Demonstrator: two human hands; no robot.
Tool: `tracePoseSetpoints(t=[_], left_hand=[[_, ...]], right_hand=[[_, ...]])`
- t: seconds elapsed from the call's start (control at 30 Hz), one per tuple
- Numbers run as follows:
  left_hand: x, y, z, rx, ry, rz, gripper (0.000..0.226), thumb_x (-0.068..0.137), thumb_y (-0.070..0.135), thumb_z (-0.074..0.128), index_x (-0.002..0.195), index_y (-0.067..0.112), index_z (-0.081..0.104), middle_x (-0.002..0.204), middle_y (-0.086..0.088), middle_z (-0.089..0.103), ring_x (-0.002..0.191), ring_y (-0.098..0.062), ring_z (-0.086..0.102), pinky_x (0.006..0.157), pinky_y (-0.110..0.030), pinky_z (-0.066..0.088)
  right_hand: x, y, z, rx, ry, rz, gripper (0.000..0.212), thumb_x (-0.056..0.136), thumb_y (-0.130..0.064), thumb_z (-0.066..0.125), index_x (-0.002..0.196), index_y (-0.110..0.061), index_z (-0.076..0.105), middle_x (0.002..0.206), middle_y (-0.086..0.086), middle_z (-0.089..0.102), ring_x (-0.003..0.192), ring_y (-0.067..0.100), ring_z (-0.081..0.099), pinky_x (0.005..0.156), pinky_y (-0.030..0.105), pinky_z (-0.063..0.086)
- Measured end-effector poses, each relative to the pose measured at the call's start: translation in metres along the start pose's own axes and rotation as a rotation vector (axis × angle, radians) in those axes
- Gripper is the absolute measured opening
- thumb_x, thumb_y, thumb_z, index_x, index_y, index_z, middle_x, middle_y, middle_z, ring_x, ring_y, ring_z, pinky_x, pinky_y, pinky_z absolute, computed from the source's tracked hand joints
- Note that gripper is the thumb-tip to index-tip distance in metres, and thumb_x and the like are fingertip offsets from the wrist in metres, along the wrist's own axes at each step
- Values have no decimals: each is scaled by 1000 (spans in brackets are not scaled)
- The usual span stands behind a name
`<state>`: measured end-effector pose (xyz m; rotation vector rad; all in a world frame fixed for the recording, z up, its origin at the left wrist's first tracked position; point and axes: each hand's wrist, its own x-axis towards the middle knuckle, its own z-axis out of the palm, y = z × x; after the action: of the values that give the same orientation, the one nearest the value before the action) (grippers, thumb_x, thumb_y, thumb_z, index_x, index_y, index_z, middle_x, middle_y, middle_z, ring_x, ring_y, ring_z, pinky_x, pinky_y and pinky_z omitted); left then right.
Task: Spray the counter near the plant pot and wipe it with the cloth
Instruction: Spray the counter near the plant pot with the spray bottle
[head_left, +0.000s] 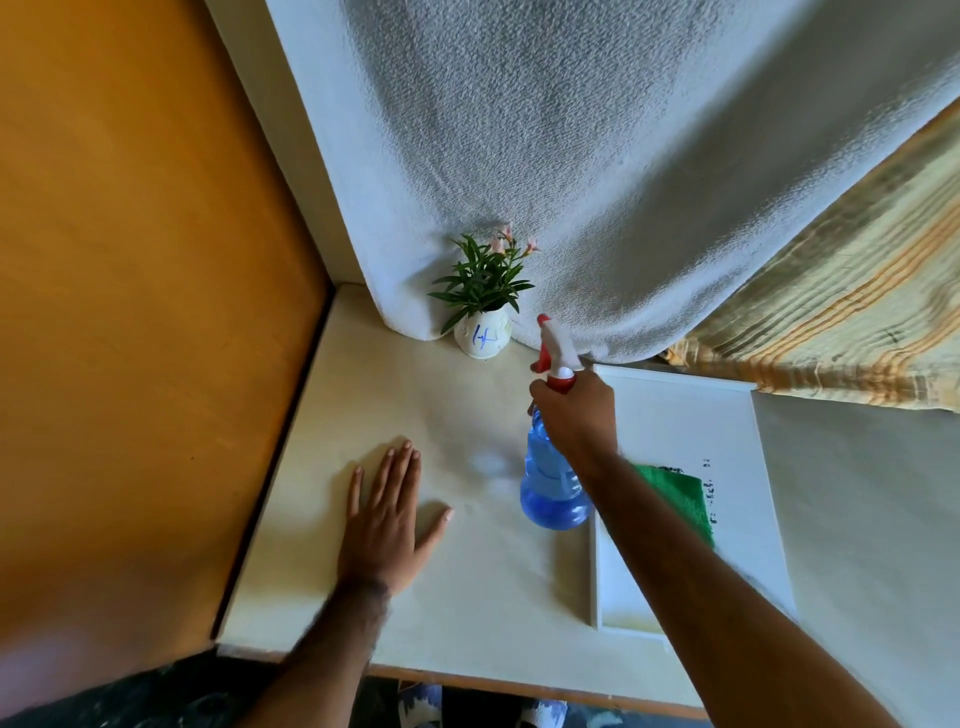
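The spraying step is judged to be in hand. The translucent blue plastic spray bottle with a red-and-white trigger head (553, 467) is gripped around its neck by the right hand (574, 415), with the nozzle turned toward the small white ceramic plant pot holding green leaves and pale pink flowers (482, 338), which stands at the back of the pale cream desk (467, 587) against a hanging white textured cloth backdrop (597, 156). Whether the bottle's base rests on the desk or is held just above it cannot be told. A faint whitish patch, possibly mist or wet surface, is seen on the desk just left of the bottle, between it and the left hand (387, 512). The left hand is laid flat and released, fingers spread, palm down on the desk, grasping nothing.

The folded green microfibre cloth (680, 499) is lying in the shallow white rectangular tray (691, 415) to the right, partly hidden behind the right forearm and untouched by either hand. An orange-brown wooden panel (130, 286) borders the desk on the left.

The wiping is judged not yet begun. For the next move, the bottle would need to be set down clear of the wetted area, and the cloth lifted from the tray and drawn over the sprayed patch without the pot being knocked
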<state>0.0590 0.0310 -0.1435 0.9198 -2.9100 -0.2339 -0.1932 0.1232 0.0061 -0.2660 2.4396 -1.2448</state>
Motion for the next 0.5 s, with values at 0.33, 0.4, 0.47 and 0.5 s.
tracePoseSetpoints(t=[0.33, 0.4, 0.47, 0.5], left_hand=[[2, 1, 0, 7, -5, 9, 91, 100, 72, 30, 164, 9, 30, 174, -10, 31, 159, -29, 34, 126, -63, 31], [2, 0, 0, 7, -4, 11, 90, 101, 73, 25, 165, 10, 29, 174, -10, 31, 159, -29, 34, 126, -62, 31], [2, 1, 1, -1, -7, 13, 90, 101, 74, 24, 165, 10, 28, 174, -10, 31, 159, -29, 34, 126, -62, 30], [2, 1, 2, -2, -10, 14, 90, 101, 74, 24, 165, 10, 27, 174, -10, 30, 159, -29, 34, 127, -62, 30]], right_hand=[[32, -10, -94, 483, 381, -196, 15, 71, -13, 69, 84, -7, 74, 68, -2, 70, 62, 7, 60, 63, 25, 50], [38, 0, -101, 487, 408, -271, 20, 77, -9, 67, 96, -14, 74, 81, 12, 72, 69, 10, 61, 66, 21, 51], [45, 12, -107, 464, 416, -341, 28, 84, -5, 63, 106, -19, 72, 95, 15, 75, 79, 15, 66, 76, 25, 54], [49, 18, -108, 456, 419, -351, 29, 85, -5, 63, 109, -19, 72, 96, 9, 76, 82, 16, 67, 79, 29, 54]])
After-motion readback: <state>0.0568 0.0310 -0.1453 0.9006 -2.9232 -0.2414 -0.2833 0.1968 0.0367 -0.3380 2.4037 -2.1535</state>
